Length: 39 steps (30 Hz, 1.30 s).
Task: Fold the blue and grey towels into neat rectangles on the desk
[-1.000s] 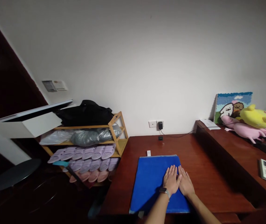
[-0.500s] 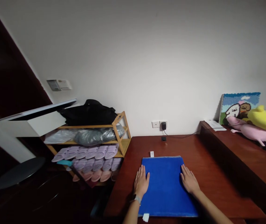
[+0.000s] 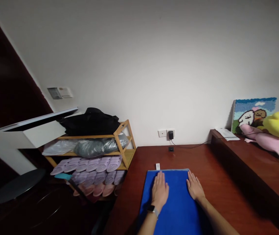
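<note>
A blue cloth (image 3: 177, 209) lies flat on the reddish-brown desk (image 3: 227, 195), with a small white tag (image 3: 157, 166) sticking out past its far edge. On the cloth's left part rests my left hand (image 3: 160, 190), palm down, fingers stretched toward the wall; a watch is on that wrist. My right hand (image 3: 195, 186) lies flat over the cloth's right edge, near the far right corner, with its fingers extended. Neither hand grips anything. The near end of the cloth runs out of the frame.
Left of the desk, a wooden rack (image 3: 127, 156) holds slippers (image 3: 102, 164), wrapped items and a black bag (image 3: 90, 122). A white box (image 3: 44, 132) juts out beside it. Plush toys (image 3: 264, 140) sit on the raised right surface. A black charger (image 3: 170, 134) is in the wall socket.
My left hand has moved right and away from me, from the cloth's left edge onto the cloth. My right hand stays by the right edge, slightly farther up. The view has shifted slightly.
</note>
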Each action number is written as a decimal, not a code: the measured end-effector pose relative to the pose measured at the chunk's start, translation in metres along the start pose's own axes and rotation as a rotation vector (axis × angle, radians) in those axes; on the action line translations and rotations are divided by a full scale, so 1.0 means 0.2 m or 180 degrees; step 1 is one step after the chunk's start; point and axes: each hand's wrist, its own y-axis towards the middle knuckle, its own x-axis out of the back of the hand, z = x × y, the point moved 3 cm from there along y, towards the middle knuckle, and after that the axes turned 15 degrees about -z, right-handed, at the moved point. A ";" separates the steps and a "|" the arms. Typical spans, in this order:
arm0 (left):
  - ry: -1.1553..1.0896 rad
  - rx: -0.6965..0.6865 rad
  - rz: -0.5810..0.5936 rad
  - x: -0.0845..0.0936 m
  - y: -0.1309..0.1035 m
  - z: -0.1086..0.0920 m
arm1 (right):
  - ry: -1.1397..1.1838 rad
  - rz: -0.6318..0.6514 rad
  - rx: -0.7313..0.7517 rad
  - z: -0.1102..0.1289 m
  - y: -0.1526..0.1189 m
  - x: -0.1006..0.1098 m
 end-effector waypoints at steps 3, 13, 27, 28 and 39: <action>-0.0786 -0.0599 0.0295 -0.12 0.10 -0.38 | -0.0117 0.0081 0.0115 -0.01 0.00 -0.01; -0.0694 -0.0428 0.0606 -0.24 0.16 -0.20 | -0.0224 0.0049 0.0045 -0.01 0.01 0.00; -0.0165 0.0246 0.0520 -0.07 0.15 0.55 | -0.0256 0.0179 -0.0077 0.05 0.05 0.06; -0.0162 0.0242 0.0517 -0.07 0.15 0.54 | -0.0279 0.0161 -0.0035 0.05 0.07 0.07; 0.0084 0.0115 0.0659 0.00 0.18 0.54 | 0.0272 -0.0042 0.0129 0.02 0.12 -0.03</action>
